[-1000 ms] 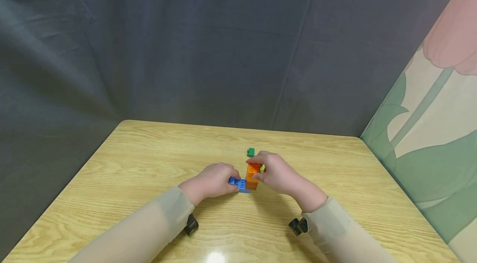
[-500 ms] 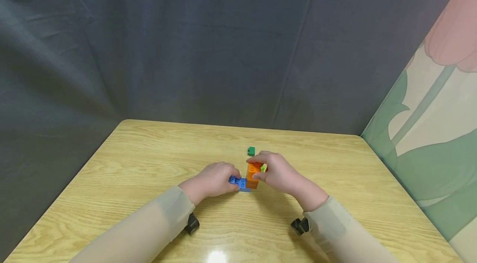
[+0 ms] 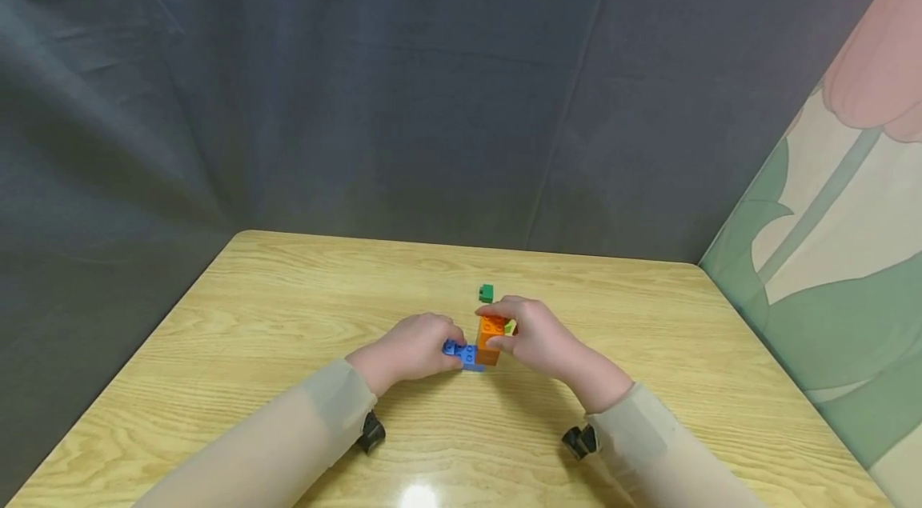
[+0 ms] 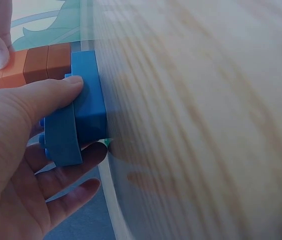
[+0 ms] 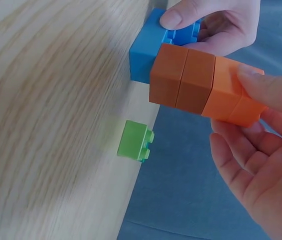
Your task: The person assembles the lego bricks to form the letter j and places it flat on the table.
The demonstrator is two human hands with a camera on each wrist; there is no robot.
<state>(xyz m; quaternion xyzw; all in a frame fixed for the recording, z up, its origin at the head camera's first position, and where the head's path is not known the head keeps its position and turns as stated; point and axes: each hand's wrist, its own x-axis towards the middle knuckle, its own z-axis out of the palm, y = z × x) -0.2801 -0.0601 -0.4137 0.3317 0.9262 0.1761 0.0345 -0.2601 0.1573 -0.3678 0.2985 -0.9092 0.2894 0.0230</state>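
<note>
My left hand (image 3: 414, 348) grips the blue bricks low on the table, thumb on the near side. In the left wrist view a long blue brick (image 4: 90, 100) lies nearest the tabletop, with a second blue brick (image 4: 63, 140) stacked on it. A column of several bricks, brown-orange (image 5: 181, 75) below and bright orange (image 5: 226, 90) above, rises from the right end of the blue ones. Thumb and fingers of my right hand (image 3: 540, 336) pinch this column's upper, orange part. Studs show on its top.
A light green brick (image 5: 132, 140) stands on the table just beyond the column, partly behind my right hand in the head view. Farther back sits a dark green brick (image 3: 487, 294). The wooden table (image 3: 324, 276) ends at a dark curtain (image 3: 403, 92).
</note>
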